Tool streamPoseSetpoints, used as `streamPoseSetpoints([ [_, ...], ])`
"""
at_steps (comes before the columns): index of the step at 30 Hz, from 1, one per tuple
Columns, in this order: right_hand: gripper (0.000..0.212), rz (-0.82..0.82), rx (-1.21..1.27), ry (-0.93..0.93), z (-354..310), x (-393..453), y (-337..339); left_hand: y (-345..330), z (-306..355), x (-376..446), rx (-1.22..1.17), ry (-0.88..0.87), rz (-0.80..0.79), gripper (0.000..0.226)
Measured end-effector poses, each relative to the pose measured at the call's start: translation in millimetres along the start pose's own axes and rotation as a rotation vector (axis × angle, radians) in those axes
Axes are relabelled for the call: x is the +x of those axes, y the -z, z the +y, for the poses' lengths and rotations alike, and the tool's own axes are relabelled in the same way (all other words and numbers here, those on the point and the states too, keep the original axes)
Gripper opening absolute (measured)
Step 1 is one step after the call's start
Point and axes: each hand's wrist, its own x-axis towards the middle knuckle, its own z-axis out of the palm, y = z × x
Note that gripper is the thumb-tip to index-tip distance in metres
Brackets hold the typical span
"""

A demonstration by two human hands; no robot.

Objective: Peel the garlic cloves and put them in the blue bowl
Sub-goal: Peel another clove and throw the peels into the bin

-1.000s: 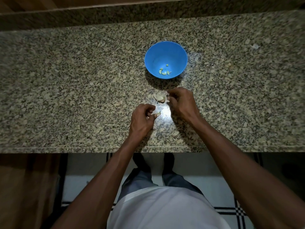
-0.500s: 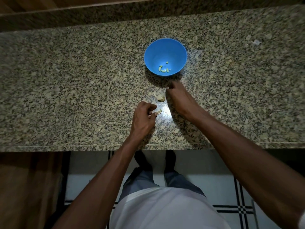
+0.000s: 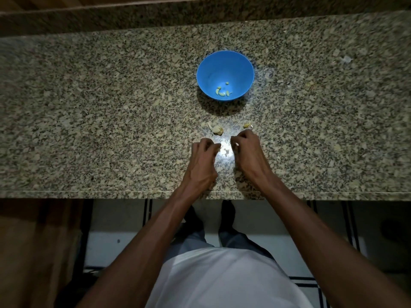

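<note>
The blue bowl (image 3: 225, 63) stands on the granite counter and holds a few peeled pale-green garlic cloves (image 3: 222, 91). In front of it lies an unpeeled garlic piece with loose skin (image 3: 216, 129), and a small pale scrap (image 3: 246, 125) lies to the right. My left hand (image 3: 203, 161) is curled near the counter's front, pinching a small garlic clove (image 3: 220, 148) at its fingertips. My right hand (image 3: 248, 152) sits just to the right, fingers curled, with nothing plainly held. Tiny skin bits (image 3: 226, 151) lie between the hands.
The granite counter (image 3: 111, 121) runs the full width, and its front edge passes under my wrists. A raised granite ledge (image 3: 200, 16) runs behind it. A bright glare spot sits between the hands. Below are a tiled floor and my legs.
My right hand reached forward toward the bowl, then drew back beside my left hand. A pale scrap now lies right of the garlic pile. My left hand kept its pinch.
</note>
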Motion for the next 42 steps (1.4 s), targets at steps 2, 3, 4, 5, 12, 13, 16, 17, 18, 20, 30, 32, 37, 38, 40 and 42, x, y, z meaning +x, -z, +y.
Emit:
streamPoseSetpoints([
  [2, 0.016, -0.038, 0.024, 0.076, -9.5, -6.4, -4.2, -1.2, -1.4, -3.5, -0.061, -0.001, 0.012, 0.048],
  [3, 0.017, -0.041, 0.019, 0.113, -13.4, -10.2, -4.8, -0.1, -2.6, -5.0, -0.082, 0.018, 0.04, 0.045],
  [4, 0.019, -0.035, 0.035, 0.123, -14.4, -13.1, -4.2, 1.8, -4.3, -5.2, -0.102, 0.045, 0.078, 0.044],
  [5, 0.021, -0.026, 0.055, 0.096, -14.2, -14.5, -0.8, 5.0, -6.0, -4.7, -0.114, 0.07, 0.109, 0.045],
  [12, 0.027, 0.117, -0.004, -0.047, 18.9, -1.2, 25.2, 9.7, 3.3, 5.5, 0.019, -0.121, -0.082, 0.054],
  [13, 0.022, 0.123, -0.037, -0.05, 21.8, 0.6, 24.5, 6.3, 6.1, 5.9, 0.083, -0.165, -0.077, 0.047],
  [16, 0.018, 0.091, -0.107, -0.008, 20.1, -0.8, 16.7, -1.9, 11.3, 5.0, 0.261, -0.248, -0.056, 0.023],
  [17, 0.02, 0.081, -0.125, 0.015, 17.3, -3.0, 14.1, -3.8, 12.1, 3.6, 0.299, -0.266, -0.062, 0.021],
  [18, 0.022, 0.072, -0.134, 0.04, 15.4, -4.9, 10.5, -5.2, 11.3, 1.6, 0.327, -0.281, -0.071, 0.021],
  [20, 0.025, 0.048, -0.131, 0.069, 11.5, -10.2, 4.8, -6.1, 7.9, -3.0, 0.352, -0.297, -0.074, 0.021],
  [30, 0.017, 0.192, 0.059, -0.046, 18.7, 6.6, 41.4, -5.9, 8.5, -2.2, 0.09, -0.092, 0.082, 0.012],
  [32, 0.014, 0.192, 0.062, -0.047, 25.7, 22.2, 46.7, 0.1, 8.2, -2.2, -0.105, 0.076, 0.161, 0.014],
  [37, 0.018, 0.234, 0.019, -0.149, 33.4, 34.8, 32.3, 20.7, -2.5, -7.0, -0.253, 0.235, 0.226, 0.012],
  [38, 0.017, 0.254, 0.035, -0.168, 33.6, 34.4, 29.5, 23.6, -4.0, -7.9, -0.262, 0.241, 0.23, 0.013],
  [40, 0.02, 0.267, 0.045, -0.176, 30.9, 34.7, 28.7, 26.7, -6.9, -9.8, -0.273, 0.27, 0.229, 0.013],
  [42, 0.022, 0.257, 0.01, -0.156, 29.0, 37.2, 28.8, 26.7, -10.4, -12.2, -0.271, 0.288, 0.224, 0.013],
])
